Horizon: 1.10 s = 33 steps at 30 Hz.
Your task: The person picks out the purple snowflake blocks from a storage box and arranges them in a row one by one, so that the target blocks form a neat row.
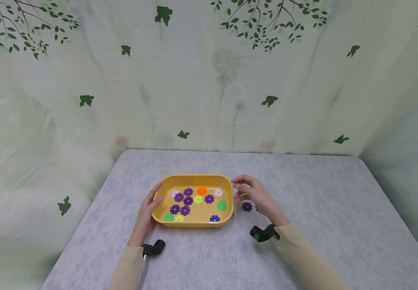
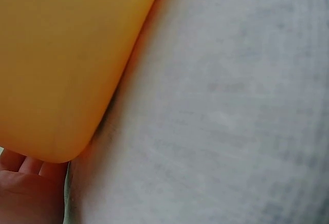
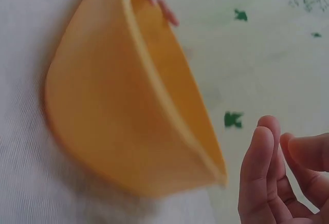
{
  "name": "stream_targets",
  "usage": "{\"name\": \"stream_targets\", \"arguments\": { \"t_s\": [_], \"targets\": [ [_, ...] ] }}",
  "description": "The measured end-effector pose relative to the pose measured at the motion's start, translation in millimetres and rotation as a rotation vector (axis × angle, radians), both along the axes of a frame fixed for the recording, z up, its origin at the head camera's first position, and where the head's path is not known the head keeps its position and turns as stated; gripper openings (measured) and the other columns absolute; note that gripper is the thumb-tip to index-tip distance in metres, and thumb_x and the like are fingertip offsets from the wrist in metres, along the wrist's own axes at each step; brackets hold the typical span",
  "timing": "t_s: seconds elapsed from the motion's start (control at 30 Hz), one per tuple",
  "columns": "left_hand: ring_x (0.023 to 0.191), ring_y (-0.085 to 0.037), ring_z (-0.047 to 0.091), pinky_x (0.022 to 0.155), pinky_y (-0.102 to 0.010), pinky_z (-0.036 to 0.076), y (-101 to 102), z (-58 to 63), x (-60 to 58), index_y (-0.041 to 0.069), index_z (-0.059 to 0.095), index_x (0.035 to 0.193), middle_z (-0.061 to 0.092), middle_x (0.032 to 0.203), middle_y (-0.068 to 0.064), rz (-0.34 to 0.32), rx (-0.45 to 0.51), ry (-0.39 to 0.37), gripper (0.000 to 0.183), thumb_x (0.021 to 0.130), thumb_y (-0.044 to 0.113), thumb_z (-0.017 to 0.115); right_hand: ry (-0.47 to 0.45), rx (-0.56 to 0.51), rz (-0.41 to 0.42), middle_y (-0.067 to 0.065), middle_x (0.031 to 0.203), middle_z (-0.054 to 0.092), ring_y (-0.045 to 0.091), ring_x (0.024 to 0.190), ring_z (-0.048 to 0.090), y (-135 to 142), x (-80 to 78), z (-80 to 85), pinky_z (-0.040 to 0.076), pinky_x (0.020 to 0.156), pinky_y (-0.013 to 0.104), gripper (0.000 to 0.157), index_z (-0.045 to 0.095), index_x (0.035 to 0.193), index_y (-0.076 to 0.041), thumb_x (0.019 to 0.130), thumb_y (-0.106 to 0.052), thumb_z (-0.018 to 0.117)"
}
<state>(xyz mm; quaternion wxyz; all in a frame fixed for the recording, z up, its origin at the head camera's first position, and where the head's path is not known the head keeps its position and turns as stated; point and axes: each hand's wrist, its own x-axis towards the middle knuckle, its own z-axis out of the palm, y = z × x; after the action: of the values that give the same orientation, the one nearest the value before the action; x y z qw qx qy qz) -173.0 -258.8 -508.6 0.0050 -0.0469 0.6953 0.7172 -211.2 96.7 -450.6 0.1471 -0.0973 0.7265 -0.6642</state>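
Observation:
A yellow tray (image 1: 190, 224) with rounded corners stands on the table in the head view. Several flower-shaped discs lie in it: purple ones (image 1: 188, 200), an orange one (image 1: 202, 191), a green one (image 1: 221, 206), a blue one (image 1: 214, 218), plus yellow and white ones. My left hand (image 1: 148, 209) grips the tray's left end, thumb over the rim and fingers along the outer wall. Just off the right rim is my right hand (image 1: 249, 192). Its fingers (image 3: 257, 167) are loosely bent in the right wrist view, thumb apart, with nothing seen between them.
On the table right of the tray lies a purple disc (image 1: 247, 206); another (image 1: 258, 209) is partly covered by the right hand. The grey table (image 1: 303, 181) ends at a pale curtain (image 1: 194, 80) with leaf and bird prints.

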Motion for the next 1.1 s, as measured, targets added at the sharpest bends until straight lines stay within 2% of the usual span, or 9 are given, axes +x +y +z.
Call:
{"name": "stream_targets", "arguments": {
  "t_s": [0.23,0.4,0.57,0.7,0.83,1.1],
  "targets": [
    [0.142,-0.012,0.017,0.114,-0.035,0.020,0,-1.9,-1.0,0.018,0.035,0.149,0.025,0.155,0.005,0.008,0.014,0.004,0.051,0.101,0.018,0.049,-0.041,-0.038,0.093,0.024,0.113,0.053,0.026,0.082,0.063,-48,1.9,12.3,0.057,0.076,0.037,0.027,0.053,0.121,0.004,0.098,-0.010,0.050],
    [0.142,-0.012,0.017,0.114,-0.035,0.021,-1,-3.0,-1.0,0.018,0.036,0.149,0.026,0.155,0.005,0.012,0.012,0.004,0.050,0.101,0.019,0.049,-0.088,-0.009,0.122,0.026,0.119,0.053,0.028,0.084,0.065,-73,1.6,9.6,0.057,0.075,0.035,0.031,0.050,0.125,0.007,0.098,-0.006,0.049],
    [0.142,-0.011,0.017,0.114,-0.035,0.020,-1,-2.8,-0.9,0.019,0.036,0.149,0.026,0.155,0.006,0.013,0.023,0.003,0.050,0.101,0.019,0.049,-0.122,0.038,0.084,0.027,0.121,0.053,0.026,0.079,0.066,-90,0.0,1.9,0.058,0.070,0.034,0.031,0.050,0.126,0.007,0.097,-0.004,0.049],
    [0.142,-0.011,0.016,0.114,-0.035,0.019,-1,-2.3,-0.4,0.020,0.036,0.149,0.026,0.155,0.007,0.011,0.026,0.002,0.050,0.101,0.019,0.049,-0.148,0.064,0.058,0.026,0.119,0.054,0.030,0.081,0.067,-97,-0.8,-4.9,0.057,0.073,0.038,0.029,0.050,0.125,0.007,0.098,-0.004,0.048],
    [0.142,-0.012,0.017,0.114,-0.035,0.020,-1,-3.6,-0.9,0.020,0.036,0.149,0.026,0.155,0.006,0.013,0.023,0.005,0.049,0.101,0.019,0.048,-0.192,0.098,0.025,0.024,0.113,0.057,0.035,0.083,0.067,-101,-2.8,-10.3,0.057,0.075,0.042,0.030,0.050,0.125,0.007,0.097,-0.004,0.048],
    [0.141,-0.012,0.019,0.114,-0.035,0.021,-2,-4.1,-1.6,0.019,0.037,0.148,0.027,0.154,0.005,0.012,0.023,0.012,0.049,0.101,0.018,0.048,-0.281,0.153,-0.029,0.021,0.102,0.058,0.033,0.079,0.066,-104,-6.6,-12.5,0.058,0.071,0.038,0.031,0.049,0.125,0.004,0.096,-0.007,0.048]
  ]
}}
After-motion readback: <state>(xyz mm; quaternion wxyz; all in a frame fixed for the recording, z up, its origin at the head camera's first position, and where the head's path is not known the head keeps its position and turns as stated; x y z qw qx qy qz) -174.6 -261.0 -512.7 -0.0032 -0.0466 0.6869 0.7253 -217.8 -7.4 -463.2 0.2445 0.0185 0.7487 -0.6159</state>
